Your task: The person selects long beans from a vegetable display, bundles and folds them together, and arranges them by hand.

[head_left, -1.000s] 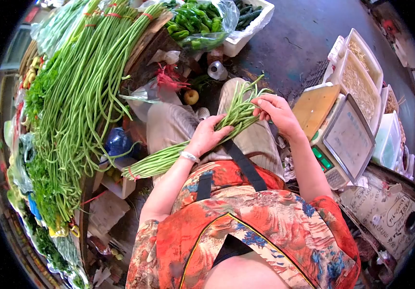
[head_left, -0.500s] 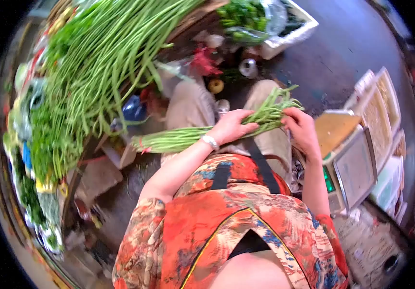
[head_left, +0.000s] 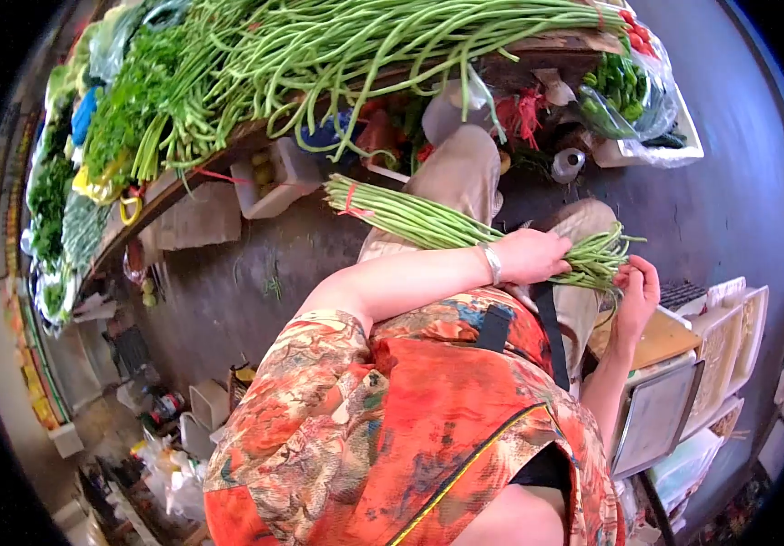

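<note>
A bundle of long green beans (head_left: pixel 410 215) lies across my lap, a red tie around its left end. My left hand (head_left: pixel 530 256), with a light bracelet at the wrist, presses on the bundle near its right end, fingers closed around the beans. Looser bean tips (head_left: pixel 600 253) stick out to the right of it. At these tips is my right hand (head_left: pixel 638 293), thumb and fingers brought together on the bean ends. Exactly what the right fingertips pinch is partly hidden.
A large heap of long beans (head_left: pixel 392 36) and leafy greens (head_left: pixel 142 86) covers the stall in front. Green peppers (head_left: pixel 618 86) sit in a white foam box (head_left: pixel 697 136) at upper right. A weighing scale (head_left: pixel 656 414) and stacked trays (head_left: pixel 738 332) stand at my right.
The view has turned, so the bean heap spreads across the top and the bundle sits further right. My left hand stays on the bundle, and my right hand remains at the tips.
</note>
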Demonstrator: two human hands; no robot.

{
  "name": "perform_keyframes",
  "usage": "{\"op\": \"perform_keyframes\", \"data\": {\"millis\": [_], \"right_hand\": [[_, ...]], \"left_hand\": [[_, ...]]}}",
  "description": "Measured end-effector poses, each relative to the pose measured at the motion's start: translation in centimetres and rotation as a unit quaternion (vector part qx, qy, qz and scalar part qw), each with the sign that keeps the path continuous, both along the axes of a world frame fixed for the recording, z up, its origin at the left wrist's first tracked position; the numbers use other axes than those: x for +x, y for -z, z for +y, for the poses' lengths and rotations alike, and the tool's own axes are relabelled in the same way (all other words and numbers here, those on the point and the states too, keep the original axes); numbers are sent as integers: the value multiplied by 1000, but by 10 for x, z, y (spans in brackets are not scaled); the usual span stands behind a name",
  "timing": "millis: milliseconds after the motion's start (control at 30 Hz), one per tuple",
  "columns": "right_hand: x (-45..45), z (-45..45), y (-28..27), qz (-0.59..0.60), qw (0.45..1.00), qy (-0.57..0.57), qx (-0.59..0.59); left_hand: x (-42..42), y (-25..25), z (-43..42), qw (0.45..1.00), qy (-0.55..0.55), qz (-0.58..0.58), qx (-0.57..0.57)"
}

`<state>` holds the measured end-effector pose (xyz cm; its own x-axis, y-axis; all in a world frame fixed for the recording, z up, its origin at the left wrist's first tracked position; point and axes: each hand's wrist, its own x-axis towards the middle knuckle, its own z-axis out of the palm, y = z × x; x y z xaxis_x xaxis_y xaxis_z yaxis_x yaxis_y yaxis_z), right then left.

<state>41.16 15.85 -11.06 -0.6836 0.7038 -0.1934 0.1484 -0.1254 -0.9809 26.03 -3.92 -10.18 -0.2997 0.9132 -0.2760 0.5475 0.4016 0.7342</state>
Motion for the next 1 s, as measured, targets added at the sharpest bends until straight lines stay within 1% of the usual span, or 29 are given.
{"op": "perform_keyframes", "data": {"millis": [67, 167, 200, 267, 300, 333, 367, 400, 467, 500, 533, 567, 600, 633, 733, 767, 833, 867, 933, 967, 1000], "right_hand": [[-4, 6, -5, 2, 999, 47, -18], [-9, 20, -10, -18, 999, 13, 27], [-13, 25, -10, -8, 999, -8, 42], [-35, 18, -27, -44, 989, -17, 140], [-44, 17, -35, -87, 971, -32, 220], [-58, 7, -49, -84, 971, -38, 221], [-73, -13, -68, -83, 915, -65, 390], [-86, -32, -83, -78, 830, -89, 546], [-106, -59, -99, -33, 852, -197, 484], [-115, -73, -104, 1, 870, -275, 409], [-120, -92, -109, 27, 880, -329, 341], [-127, -107, -111, 46, 861, -389, 324], [-127, -125, -119, 34, 844, -437, 309], [-128, -141, -123, 23, 823, -483, 298], [-131, -172, -129, 62, 738, -608, 287], [-132, -181, -132, 62, 735, -610, 289], [-133, -194, -136, 76, 681, -673, 278], [-133, -200, -138, 75, 679, -675, 280], [-132, -208, -140, 58, 653, -716, 240], [-132, -213, -137, 73, 659, -720, 206], [-132, -216, -138, 72, 658, -720, 207]], "left_hand": [[3, 4, -2, 1000, -3, 21, 23], [3, 4, -2, 1000, -6, 14, 26], [5, 11, -1, 999, -4, 34, 36], [6, 4, -2, 999, -7, 39, 32], [7, 7, -1, 999, -11, 37, 33], [7, 8, -1, 999, -17, 39, 34], [7, 9, -1, 998, -13, 43, 38], [8, 10, -1, 998, -8, 48, 42], [9, 13, -1, 997, -22, 55, 59], [9, 13, -1, 998, -21, 43, 48], [9, 14, 2, 999, -20, 32, 37], [10, 32, 7, 992, -21, 74, 100], [14, 48, 13, 994, -19, 70, 83], [11, 40, 11, 995, -17, 66, 67], [11, 25, 8, 997, -15, 63, 43], [11, 23, 8, 997, -14, 63, 41], [10, 20, 8, 997, -16, 62, 38], [10, 20, 8, 997, -17, 64, 35], [9, 19, 7, 997, -20, 63, 31], [10, 19, 6, 997, -21, 62, 31], [10, 19, 6, 997, -22, 61, 29]]}}
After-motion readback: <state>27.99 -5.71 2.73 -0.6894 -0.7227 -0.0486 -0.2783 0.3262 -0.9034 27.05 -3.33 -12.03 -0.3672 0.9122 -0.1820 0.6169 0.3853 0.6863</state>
